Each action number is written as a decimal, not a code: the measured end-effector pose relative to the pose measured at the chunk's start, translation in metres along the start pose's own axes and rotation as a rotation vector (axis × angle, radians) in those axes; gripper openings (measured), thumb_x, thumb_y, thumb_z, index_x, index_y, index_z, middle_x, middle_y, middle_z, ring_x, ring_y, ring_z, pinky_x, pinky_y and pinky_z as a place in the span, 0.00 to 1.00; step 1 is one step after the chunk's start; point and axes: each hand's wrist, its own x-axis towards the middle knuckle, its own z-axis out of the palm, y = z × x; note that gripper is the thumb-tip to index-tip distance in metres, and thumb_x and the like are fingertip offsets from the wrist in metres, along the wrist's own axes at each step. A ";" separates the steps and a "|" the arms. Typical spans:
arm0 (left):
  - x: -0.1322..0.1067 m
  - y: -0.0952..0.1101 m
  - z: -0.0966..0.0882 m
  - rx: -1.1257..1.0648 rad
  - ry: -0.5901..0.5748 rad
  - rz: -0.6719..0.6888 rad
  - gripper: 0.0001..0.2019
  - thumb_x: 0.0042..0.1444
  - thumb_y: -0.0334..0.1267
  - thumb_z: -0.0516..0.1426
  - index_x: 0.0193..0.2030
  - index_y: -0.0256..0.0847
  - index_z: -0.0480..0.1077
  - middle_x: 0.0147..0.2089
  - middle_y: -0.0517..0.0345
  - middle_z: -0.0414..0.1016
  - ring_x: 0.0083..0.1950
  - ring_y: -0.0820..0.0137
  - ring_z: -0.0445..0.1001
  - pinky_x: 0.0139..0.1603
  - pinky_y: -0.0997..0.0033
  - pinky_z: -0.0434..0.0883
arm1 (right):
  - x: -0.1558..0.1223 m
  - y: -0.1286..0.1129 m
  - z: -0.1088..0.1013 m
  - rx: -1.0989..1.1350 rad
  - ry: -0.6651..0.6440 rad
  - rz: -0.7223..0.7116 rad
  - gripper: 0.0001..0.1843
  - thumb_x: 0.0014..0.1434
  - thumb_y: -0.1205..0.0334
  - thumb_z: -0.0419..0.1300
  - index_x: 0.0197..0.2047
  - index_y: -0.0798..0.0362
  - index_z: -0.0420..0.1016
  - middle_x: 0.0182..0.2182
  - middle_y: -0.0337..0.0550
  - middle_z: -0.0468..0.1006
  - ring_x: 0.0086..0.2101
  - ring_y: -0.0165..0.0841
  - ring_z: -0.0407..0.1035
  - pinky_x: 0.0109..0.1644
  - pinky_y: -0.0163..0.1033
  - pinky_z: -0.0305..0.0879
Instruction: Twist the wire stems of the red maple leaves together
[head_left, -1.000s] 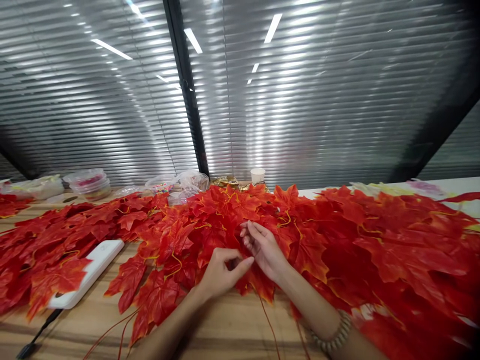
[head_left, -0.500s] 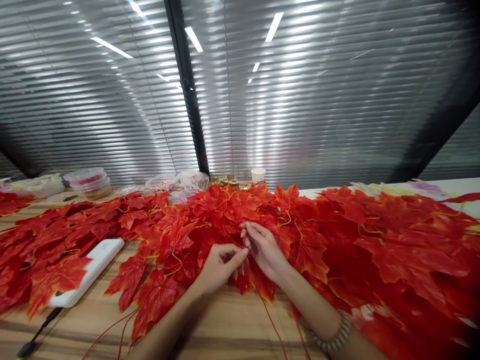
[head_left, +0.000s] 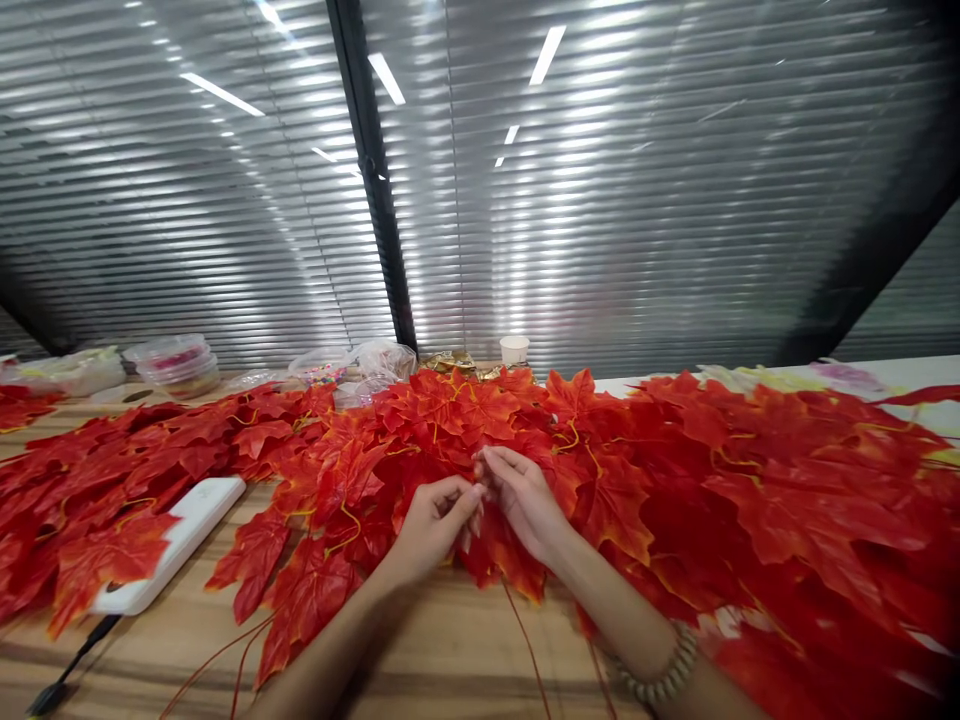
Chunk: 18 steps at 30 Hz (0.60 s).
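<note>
My left hand (head_left: pixel 442 515) and my right hand (head_left: pixel 525 500) meet over the middle of a heap of red artificial maple leaves (head_left: pixel 480 410). Both hands are closed in a pinch, thumb against fingers, with the fingertips almost touching. They appear to hold a thin red cord, though the fingers hide most of the pinched part. Below them a red cord (head_left: pixel 529 640) runs down the wooden table toward me. A red leaf (head_left: pixel 491 555) lies just under my fingers. A beaded bracelet (head_left: pixel 664 675) circles my right wrist.
A white power bank (head_left: pixel 187 540) with a black cable (head_left: pixel 71 670) lies left, partly under a leaf. More red leaves (head_left: pixel 817 490) spread right. At the back stand a paper cup (head_left: pixel 514 350), stacked plastic tubs (head_left: pixel 176 365) and clear bags (head_left: pixel 382 358), before window blinds (head_left: pixel 600 200).
Both hands have shifted slightly left, still pinched together. The red cord below them has swung a little left too. The leaves stay nearly as they were.
</note>
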 end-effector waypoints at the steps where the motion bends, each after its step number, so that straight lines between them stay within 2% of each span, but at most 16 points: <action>1: 0.000 0.001 0.000 0.005 0.017 0.003 0.16 0.53 0.47 0.53 0.24 0.35 0.63 0.18 0.63 0.64 0.15 0.80 0.62 0.16 0.81 0.60 | 0.000 0.000 0.001 -0.019 -0.007 -0.008 0.09 0.49 0.59 0.63 0.30 0.56 0.74 0.23 0.37 0.72 0.23 0.23 0.63 0.27 0.29 0.59; 9: 0.002 0.004 0.000 0.061 0.106 0.004 0.16 0.53 0.47 0.53 0.24 0.35 0.64 0.17 0.63 0.64 0.15 0.79 0.62 0.16 0.79 0.60 | -0.003 0.002 0.003 -0.183 -0.071 -0.051 0.10 0.49 0.58 0.62 0.25 0.56 0.70 0.18 0.34 0.68 0.20 0.24 0.61 0.26 0.31 0.57; 15: 0.006 0.005 -0.007 0.041 0.253 0.054 0.16 0.52 0.46 0.54 0.21 0.36 0.62 0.17 0.65 0.62 0.16 0.79 0.61 0.17 0.79 0.61 | -0.005 0.000 0.005 -0.284 -0.126 -0.011 0.11 0.50 0.55 0.60 0.27 0.56 0.70 0.18 0.34 0.67 0.19 0.24 0.61 0.25 0.31 0.57; 18: 0.006 0.005 -0.007 0.036 0.233 0.056 0.16 0.52 0.46 0.54 0.22 0.36 0.62 0.17 0.64 0.63 0.17 0.78 0.62 0.18 0.79 0.62 | -0.006 0.000 0.006 -0.313 -0.160 -0.001 0.12 0.51 0.55 0.59 0.26 0.56 0.69 0.18 0.35 0.68 0.19 0.24 0.62 0.25 0.31 0.58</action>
